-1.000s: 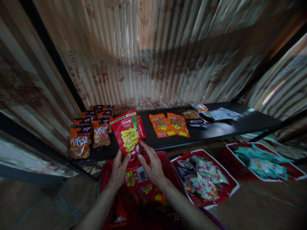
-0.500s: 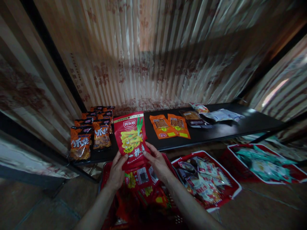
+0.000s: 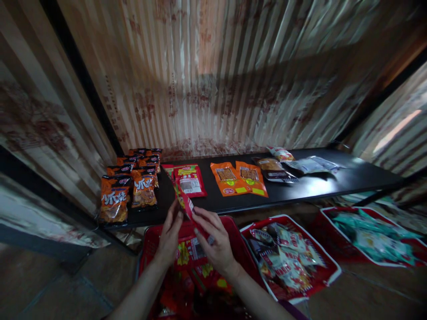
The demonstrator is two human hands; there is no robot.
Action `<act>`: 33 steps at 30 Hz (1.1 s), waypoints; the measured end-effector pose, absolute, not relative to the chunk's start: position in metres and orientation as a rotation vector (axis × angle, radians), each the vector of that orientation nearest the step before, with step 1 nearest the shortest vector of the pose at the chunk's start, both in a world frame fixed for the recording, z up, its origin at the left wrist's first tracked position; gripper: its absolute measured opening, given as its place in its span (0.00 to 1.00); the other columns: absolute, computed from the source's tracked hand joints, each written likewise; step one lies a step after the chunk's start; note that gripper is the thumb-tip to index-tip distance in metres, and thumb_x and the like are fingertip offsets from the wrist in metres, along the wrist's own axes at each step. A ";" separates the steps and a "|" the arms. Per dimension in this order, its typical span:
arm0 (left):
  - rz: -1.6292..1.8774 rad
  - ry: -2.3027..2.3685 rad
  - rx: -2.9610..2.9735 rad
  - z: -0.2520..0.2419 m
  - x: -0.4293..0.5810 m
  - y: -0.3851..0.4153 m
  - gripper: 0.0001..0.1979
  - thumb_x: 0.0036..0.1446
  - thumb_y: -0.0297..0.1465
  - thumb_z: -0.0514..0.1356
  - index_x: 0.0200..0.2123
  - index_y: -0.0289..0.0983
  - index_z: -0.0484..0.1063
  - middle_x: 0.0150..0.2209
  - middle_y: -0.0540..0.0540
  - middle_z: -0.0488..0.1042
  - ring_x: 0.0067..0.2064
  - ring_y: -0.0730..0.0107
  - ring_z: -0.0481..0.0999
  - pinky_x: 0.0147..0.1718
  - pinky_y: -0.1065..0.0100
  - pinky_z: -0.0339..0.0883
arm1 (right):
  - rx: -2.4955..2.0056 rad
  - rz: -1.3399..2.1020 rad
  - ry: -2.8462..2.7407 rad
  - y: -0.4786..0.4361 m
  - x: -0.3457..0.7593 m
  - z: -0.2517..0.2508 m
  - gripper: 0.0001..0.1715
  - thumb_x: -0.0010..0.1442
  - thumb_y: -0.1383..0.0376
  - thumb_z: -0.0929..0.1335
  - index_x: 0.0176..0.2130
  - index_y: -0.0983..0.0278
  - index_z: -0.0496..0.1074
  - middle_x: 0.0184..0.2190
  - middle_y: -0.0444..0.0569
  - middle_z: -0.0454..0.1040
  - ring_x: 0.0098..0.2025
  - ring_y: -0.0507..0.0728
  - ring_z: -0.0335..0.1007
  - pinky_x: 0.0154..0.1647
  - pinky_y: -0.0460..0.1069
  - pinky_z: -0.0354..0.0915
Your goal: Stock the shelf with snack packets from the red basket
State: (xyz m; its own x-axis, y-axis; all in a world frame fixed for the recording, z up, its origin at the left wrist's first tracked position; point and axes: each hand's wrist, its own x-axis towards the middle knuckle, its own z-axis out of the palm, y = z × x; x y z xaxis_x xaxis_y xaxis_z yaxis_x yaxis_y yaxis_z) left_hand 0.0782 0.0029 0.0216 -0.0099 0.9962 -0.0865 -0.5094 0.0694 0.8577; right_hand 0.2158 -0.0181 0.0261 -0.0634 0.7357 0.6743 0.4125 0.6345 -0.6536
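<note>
The left hand (image 3: pixel 171 231) and the right hand (image 3: pixel 216 242) meet over a red basket (image 3: pixel 151 240), and both are closed on one red packet (image 3: pixel 185 202). The left hand's fingers lie nearly straight along one face. The right hand pinches the lower part between thumb and forefinger. Held this way by its bottom end, the packet stands tilted and almost edge-on to the camera, just above the near edge of the table (image 3: pixel 300 191). Little of its print shows, and none of it can be read.

Just beyond it on the table, a second red packet (image 3: pixel 191 180) lies flat. It shows a yellow band at the top and a white label panel whose text is too small to read. To the left, orange-brown snack bags (image 3: pixel 113 202) lean in rows, each printed with large white Chinese characters that are too blurred to make out. To the right lie two orange packets (image 3: pixel 238 178) side by side, then a dark packet (image 3: pixel 271 166) and pale wrappers (image 3: pixel 310 164). Like sits beside like, so the table looks sorted by kind.

On the floor, a second basket (image 3: pixel 255 222) holds small mixed packets. A third basket (image 3: pixel 325 211) holds teal ones. A striped curtain (image 3: pixel 213 80) hangs behind.
</note>
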 end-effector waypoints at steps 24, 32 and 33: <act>0.819 0.860 0.379 0.010 0.053 -0.009 0.18 0.46 0.31 0.66 0.41 0.29 0.74 0.35 0.38 0.80 0.39 0.52 0.79 0.46 0.54 0.69 | -0.996 1.292 -0.771 0.007 0.242 0.028 0.27 0.56 0.48 0.66 0.52 0.57 0.67 0.49 0.51 0.74 0.50 0.62 0.70 0.50 0.59 0.66; 0.653 0.880 0.450 0.005 0.061 -0.022 0.21 0.41 0.33 0.69 0.40 0.30 0.75 0.36 0.38 0.80 0.38 0.53 0.79 0.46 0.55 0.69 | -0.850 1.463 -0.534 0.009 0.243 0.035 0.16 0.47 0.54 0.73 0.34 0.61 0.75 0.31 0.47 0.80 0.37 0.62 0.77 0.37 0.54 0.72; 0.647 0.871 0.447 0.005 0.062 -0.023 0.21 0.40 0.33 0.69 0.40 0.30 0.75 0.36 0.38 0.80 0.38 0.53 0.79 0.46 0.55 0.69 | -0.853 1.464 -0.521 0.010 0.244 0.037 0.16 0.47 0.54 0.74 0.33 0.62 0.75 0.30 0.48 0.80 0.36 0.62 0.77 0.36 0.54 0.72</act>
